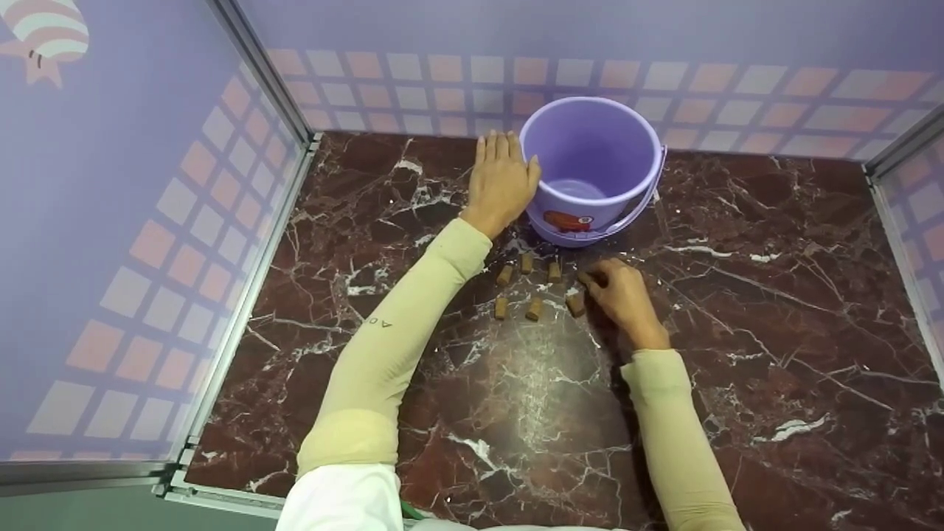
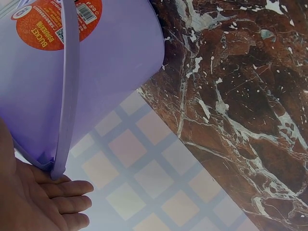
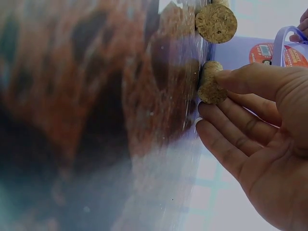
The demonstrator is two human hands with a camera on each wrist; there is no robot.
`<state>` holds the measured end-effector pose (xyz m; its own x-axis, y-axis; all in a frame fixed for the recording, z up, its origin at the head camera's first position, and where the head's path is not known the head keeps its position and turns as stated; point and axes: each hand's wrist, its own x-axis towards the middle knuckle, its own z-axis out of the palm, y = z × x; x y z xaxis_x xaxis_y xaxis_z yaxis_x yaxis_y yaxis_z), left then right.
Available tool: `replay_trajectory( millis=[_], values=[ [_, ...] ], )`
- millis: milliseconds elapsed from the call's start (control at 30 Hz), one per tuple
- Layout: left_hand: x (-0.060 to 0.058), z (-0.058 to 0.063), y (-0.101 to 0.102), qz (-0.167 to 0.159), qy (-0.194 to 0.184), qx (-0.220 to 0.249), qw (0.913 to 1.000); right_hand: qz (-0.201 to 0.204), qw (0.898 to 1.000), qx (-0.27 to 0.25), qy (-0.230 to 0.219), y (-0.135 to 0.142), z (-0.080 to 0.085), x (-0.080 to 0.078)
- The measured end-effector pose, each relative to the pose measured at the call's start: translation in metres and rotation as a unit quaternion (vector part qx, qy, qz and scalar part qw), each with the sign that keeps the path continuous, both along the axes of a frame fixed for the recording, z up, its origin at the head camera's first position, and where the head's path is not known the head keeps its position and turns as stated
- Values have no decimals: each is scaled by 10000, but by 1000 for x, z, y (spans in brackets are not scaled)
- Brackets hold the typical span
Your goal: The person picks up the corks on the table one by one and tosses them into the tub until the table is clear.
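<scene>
My left hand rests against the left side of a purple bucket, its fingers straight and its thumb at the rim. In the left wrist view, the fingers lie beside the hinge of the bucket handle. Low over the dark marble surface, my right hand pinches a cork between thumb and fingers. Several other corks, among them one cork in the front row, stand or lean in two rough rows before the bucket. Inside, the visible bucket floor holds nothing.
The dark red marble tabletop carries white veins. Purple panels with pink and white squares form a back wall and side walls, joined by metal edge strips. The bucket stands near the back wall.
</scene>
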<state>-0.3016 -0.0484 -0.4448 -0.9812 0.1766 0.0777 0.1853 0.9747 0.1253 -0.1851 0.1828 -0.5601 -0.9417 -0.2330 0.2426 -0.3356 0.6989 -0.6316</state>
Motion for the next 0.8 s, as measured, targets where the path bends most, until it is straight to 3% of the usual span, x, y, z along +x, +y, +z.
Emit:
replay_trajectory(
  millis=[367, 800],
  values=[
    [1, 0, 0, -62, 190, 16, 9998, 61, 10000, -16, 24, 1, -1, 0],
    [-1, -1, 0, -45, 94, -88, 9999, -26, 10000, -69, 48, 1, 4, 2]
  ],
)
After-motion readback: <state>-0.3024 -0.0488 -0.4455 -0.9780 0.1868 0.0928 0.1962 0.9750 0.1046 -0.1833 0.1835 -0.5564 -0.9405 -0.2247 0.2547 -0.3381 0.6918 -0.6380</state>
